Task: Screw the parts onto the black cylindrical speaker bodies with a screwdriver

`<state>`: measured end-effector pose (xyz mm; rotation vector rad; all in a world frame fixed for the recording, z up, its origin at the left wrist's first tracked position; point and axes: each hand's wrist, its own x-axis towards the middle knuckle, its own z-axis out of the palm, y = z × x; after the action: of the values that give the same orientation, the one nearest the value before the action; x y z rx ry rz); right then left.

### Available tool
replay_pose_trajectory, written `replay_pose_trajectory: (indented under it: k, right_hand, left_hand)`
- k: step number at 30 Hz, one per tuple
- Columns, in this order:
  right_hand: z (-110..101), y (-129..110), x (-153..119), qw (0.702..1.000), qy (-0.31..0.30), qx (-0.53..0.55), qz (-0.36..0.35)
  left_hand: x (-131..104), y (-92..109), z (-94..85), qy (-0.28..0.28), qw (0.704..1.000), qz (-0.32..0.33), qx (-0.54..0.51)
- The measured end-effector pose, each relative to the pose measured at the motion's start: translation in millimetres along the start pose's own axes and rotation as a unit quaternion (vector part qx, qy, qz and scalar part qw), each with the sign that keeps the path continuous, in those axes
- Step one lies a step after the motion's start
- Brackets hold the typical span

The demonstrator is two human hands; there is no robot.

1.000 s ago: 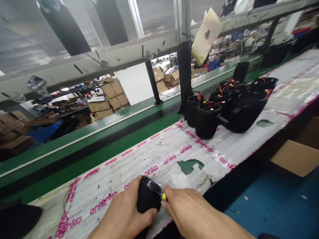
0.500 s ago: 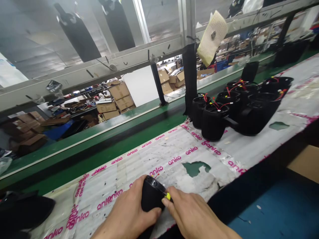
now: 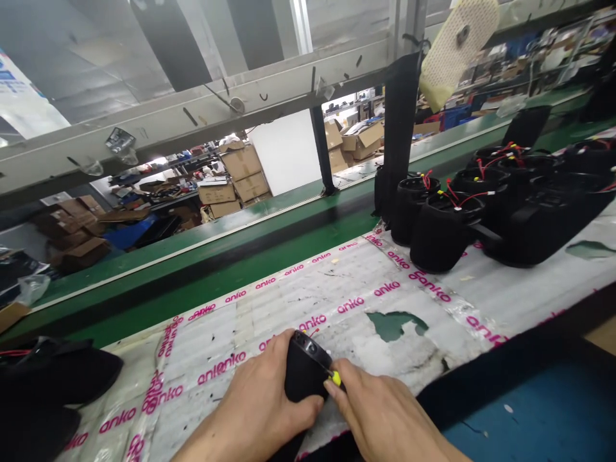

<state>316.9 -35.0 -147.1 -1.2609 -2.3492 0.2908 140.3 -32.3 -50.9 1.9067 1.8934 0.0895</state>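
A black case is held upright but slightly tilted at the near edge of the tabletop; whether its base is supported there cannot be told. Its side is wrapped by the left hand, with the fingers curled around the far side and the thumb pressed on the near side. At the right end of the case's rim, a yellow piece is pinched between the thumb and fingers of the right hand. Around the case, the tabletop is covered by white wrap printed with pink "anko" lettering; a torn hole is seen beyond the case to its right. Farther off that way, black cups are grouped, with red wires on their tops. Well to the left of the case, dark items are laid. Beyond the case, a green strip is seen.
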Motion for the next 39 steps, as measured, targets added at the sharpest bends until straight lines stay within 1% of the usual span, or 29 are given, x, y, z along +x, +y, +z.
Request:
replay_pose_trajectory:
  k: [4, 7, 13, 17, 20, 22, 23, 25, 27, 28, 29, 31, 33, 35, 37, 39]
  right_hand:
    - [-3.1, 1.9, -0.6, 1.0, 0.002, -0.009, -0.023]
    - [-4.9, 3.7, -0.6, 0.999, 0.009, -0.032, -0.036]
    - [-10.3, 1.8, 5.4, 0.997, 0.007, -0.074, -0.032]
    - [-15.5, -4.1, 11.6, 0.996, -0.019, -0.082, -0.011]
    - [-19.9, -7.2, 14.6, 0.995, -0.049, -0.082, 0.006]
    - [-21.9, -6.7, 13.8, 0.997, -0.058, -0.042, 0.011]
    - [-22.4, -5.6, 12.2, 0.999, -0.045, -0.002, 0.013]
    - [-22.7, -2.2, 6.3, 0.994, 0.019, 0.11, 0.021]
    - [-23.1, 1.6, -2.4, 0.969, 0.105, 0.216, 0.059]
    - [-23.5, 3.4, -7.3, 0.954, 0.134, 0.255, 0.087]
    - [-23.8, 4.9, -12.2, 0.94, 0.147, 0.286, 0.117]
    - [-23.7, 7.3, -21.6, 0.921, 0.134, 0.329, 0.163]
    - [-21.3, 9.3, -29.4, 0.909, 0.099, 0.366, 0.175]
    - [-17.2, 11.0, -34.3, 0.9, 0.08, 0.389, 0.178]
    - [-13.4, 11.3, -35.5, 0.898, 0.078, 0.394, 0.183]
    - [-11.0, 9.4, -33.8, 0.9, 0.079, 0.39, 0.18]
  left_hand:
    - [-1.0, 3.6, 0.5, 0.002, 1.0, 0.002, 0.002]
    - [0.0, 5.7, 1.6, -0.008, 1.0, -0.009, 0.006]
    - [3.5, 3.7, 3.8, -0.025, 0.999, -0.031, 0.02]
    - [5.3, 4.8, 2.9, -0.034, 0.999, -0.035, 0.021]
    - [4.6, 5.5, 1.6, -0.02, 0.999, -0.031, 0.02]
    - [3.3, 3.6, 1.3, -0.006, 1.0, -0.015, 0.012]
    - [2.7, 2.1, 1.3, -0.001, 1.0, -0.006, 0.005]
    - [1.3, -0.8, 1.4, 0.006, 1.0, 0.005, -0.009]
    - [-0.2, -2.6, 1.1, 0.011, 1.0, 0.005, -0.01]
    - [-1.1, -3.2, 0.4, 0.015, 1.0, 0.004, -0.006]
    - [-2.0, -4.0, -0.9, 0.017, 1.0, 0.004, -0.002]
    - [-4.2, -7.6, -5.5, 0.003, 1.0, 0.0, -0.012]
    - [-6.9, -14.2, -11.8, -0.042, 0.997, -0.022, -0.058]
    - [-10.3, -20.6, -17.6, -0.078, 0.99, -0.036, -0.112]
    - [-14.5, -21.7, -20.6, -0.086, 0.987, -0.013, -0.138]
    - [-19.3, -15.2, -20.2, -0.077, 0.989, 0.016, -0.126]
